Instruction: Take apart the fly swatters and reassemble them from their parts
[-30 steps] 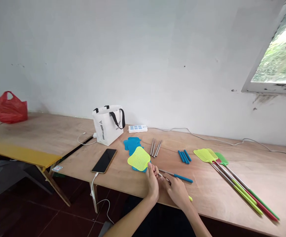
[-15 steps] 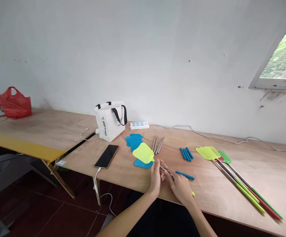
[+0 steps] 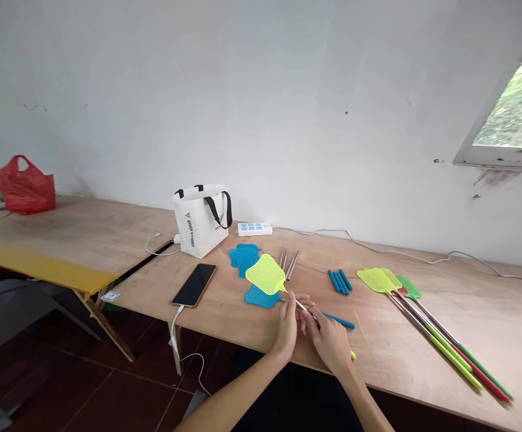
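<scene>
My left hand (image 3: 287, 324) pinches the thin metal rod just below a yellow-green fly swatter head (image 3: 266, 274), which tilts up and to the left over the table. My right hand (image 3: 328, 339) is closed round the same rod further back, with the swatter's yellow-green grip end (image 3: 353, 355) showing past it. Under the raised head lies a blue swatter head (image 3: 261, 297). A rod with a blue grip (image 3: 338, 320) rests on the wood beside my right hand.
Farther back lie more blue swatter heads (image 3: 243, 257), bare metal rods (image 3: 288, 263) and blue grips (image 3: 340, 281). Three finished swatters (image 3: 427, 327) lie at right. A phone (image 3: 195, 285), white bag (image 3: 202, 219) and power strip (image 3: 254, 228) sit left; a red bag (image 3: 23, 185) far left.
The yellow-green swatter head has risen and shifted right and away from me, uncovering the blue head beneath. Both hands stayed on the rod. The camera turned slightly left.
</scene>
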`<state>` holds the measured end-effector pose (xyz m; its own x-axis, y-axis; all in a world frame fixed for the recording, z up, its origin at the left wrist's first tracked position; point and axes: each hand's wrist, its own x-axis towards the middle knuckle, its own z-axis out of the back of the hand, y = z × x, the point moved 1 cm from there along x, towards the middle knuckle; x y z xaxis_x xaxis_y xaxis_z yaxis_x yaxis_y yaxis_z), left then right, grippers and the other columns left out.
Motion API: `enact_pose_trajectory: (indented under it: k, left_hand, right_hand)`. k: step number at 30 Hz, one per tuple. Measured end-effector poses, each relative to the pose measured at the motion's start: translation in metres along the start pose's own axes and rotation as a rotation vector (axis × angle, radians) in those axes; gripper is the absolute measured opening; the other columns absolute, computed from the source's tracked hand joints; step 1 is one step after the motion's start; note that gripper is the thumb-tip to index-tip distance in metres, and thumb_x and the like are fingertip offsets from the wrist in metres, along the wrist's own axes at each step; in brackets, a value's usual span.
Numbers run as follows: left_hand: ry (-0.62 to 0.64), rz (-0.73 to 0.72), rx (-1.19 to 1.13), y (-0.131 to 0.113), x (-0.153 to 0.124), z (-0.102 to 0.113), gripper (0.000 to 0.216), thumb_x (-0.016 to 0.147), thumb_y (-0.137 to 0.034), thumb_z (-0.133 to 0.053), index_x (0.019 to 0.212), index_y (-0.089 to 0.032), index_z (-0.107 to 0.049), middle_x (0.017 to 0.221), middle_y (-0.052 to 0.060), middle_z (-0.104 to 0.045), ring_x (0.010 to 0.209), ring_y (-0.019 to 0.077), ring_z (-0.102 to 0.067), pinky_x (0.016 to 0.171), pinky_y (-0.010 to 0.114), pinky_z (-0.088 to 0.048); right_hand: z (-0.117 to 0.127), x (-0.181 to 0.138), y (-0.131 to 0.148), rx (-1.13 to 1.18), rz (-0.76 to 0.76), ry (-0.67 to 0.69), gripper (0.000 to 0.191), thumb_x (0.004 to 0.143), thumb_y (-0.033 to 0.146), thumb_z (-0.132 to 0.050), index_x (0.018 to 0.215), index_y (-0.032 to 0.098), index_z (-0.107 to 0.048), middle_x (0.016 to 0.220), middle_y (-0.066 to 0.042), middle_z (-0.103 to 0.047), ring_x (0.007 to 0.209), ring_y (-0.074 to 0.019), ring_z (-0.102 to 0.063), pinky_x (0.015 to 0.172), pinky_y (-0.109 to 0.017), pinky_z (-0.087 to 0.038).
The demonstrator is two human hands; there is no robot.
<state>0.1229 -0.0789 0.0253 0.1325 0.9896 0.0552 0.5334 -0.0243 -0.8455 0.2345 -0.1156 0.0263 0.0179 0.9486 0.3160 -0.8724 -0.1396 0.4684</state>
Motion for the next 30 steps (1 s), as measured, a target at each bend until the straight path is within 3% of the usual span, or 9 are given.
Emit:
enact_pose_trajectory:
  k: [5,11,16,19,22,26,30]
  left_hand:
    - [-0.004,-0.033,-0.046,0.001,0.000,0.001,0.059,0.080,-0.075,-0.066,0.079,-0.016,-0.063,0.073,0.004,-0.067,0.043,0.0064,-0.041,0.042,0.021,-0.034]
    - [-0.059,-0.080,-0.071,-0.010,0.000,0.004,0.056,0.080,-0.073,-0.068,0.079,-0.017,-0.060,0.067,0.002,-0.064,0.043,0.0075,-0.044,0.041,0.020,-0.031]
    - [-0.171,-0.229,-0.106,-0.057,0.020,0.022,0.056,0.080,-0.071,-0.070,0.077,-0.019,-0.052,0.065,0.000,-0.063,0.038,0.0045,-0.038,0.039,0.018,-0.026]
    - [-0.176,-0.295,-0.149,-0.088,0.033,0.037,0.057,0.079,-0.073,-0.071,0.076,-0.020,-0.050,0.060,-0.003,-0.056,0.039,0.0052,-0.039,0.039,0.018,-0.028]
    - [-0.181,-0.312,-0.191,-0.105,0.039,0.047,0.057,0.078,-0.072,-0.073,0.075,-0.020,-0.050,0.059,-0.005,-0.051,0.040,0.0054,-0.039,0.039,0.018,-0.031]
    - [-0.173,-0.300,-0.141,-0.102,0.038,0.047,0.057,0.082,-0.075,-0.066,0.073,-0.020,-0.050,0.059,-0.004,-0.053,0.039,0.0064,-0.039,0.038,0.019,-0.032]
    - [-0.251,-0.360,-0.050,-0.088,0.038,0.040,0.060,0.084,-0.076,-0.062,0.069,-0.018,-0.055,0.065,0.002,-0.063,0.037,0.0056,-0.040,0.036,0.020,-0.027]
  right_hand:
    - [-0.002,-0.001,0.000,-0.033,0.006,-0.017,0.050,0.105,0.050,-0.027,0.111,0.025,-0.070,0.078,-0.005,-0.077,0.071,-0.0230,-0.073,0.059,-0.027,-0.038]
    - [0.000,0.001,0.003,0.047,0.082,0.018,0.050,0.106,0.049,-0.025,0.119,0.027,-0.068,0.088,-0.006,-0.079,0.078,-0.0238,-0.074,0.062,-0.027,-0.041]
    - [0.013,0.003,-0.005,-0.050,0.088,0.026,0.051,0.106,0.054,-0.026,0.090,0.028,-0.067,0.070,-0.003,-0.072,0.068,-0.0233,-0.070,0.057,-0.026,-0.032]
    - [0.025,0.006,-0.016,-0.065,0.086,0.072,0.048,0.105,0.056,-0.028,0.088,0.029,-0.063,0.067,-0.001,-0.069,0.067,-0.0232,-0.069,0.057,-0.027,-0.030]
    - [0.033,0.009,-0.028,-0.006,0.093,0.120,0.048,0.105,0.059,-0.028,0.087,0.029,-0.062,0.067,0.000,-0.068,0.068,-0.0228,-0.067,0.060,-0.027,-0.032]
    - [0.035,0.011,-0.041,0.098,0.075,0.156,0.053,0.102,0.063,-0.028,0.078,0.027,-0.059,0.061,0.001,-0.061,0.061,-0.0206,-0.062,0.062,-0.028,-0.035]
    - [0.036,0.010,-0.044,0.158,0.041,0.182,0.056,0.100,0.067,-0.029,0.071,0.026,-0.054,0.059,0.002,-0.057,0.060,-0.0191,-0.057,0.060,-0.028,-0.035]
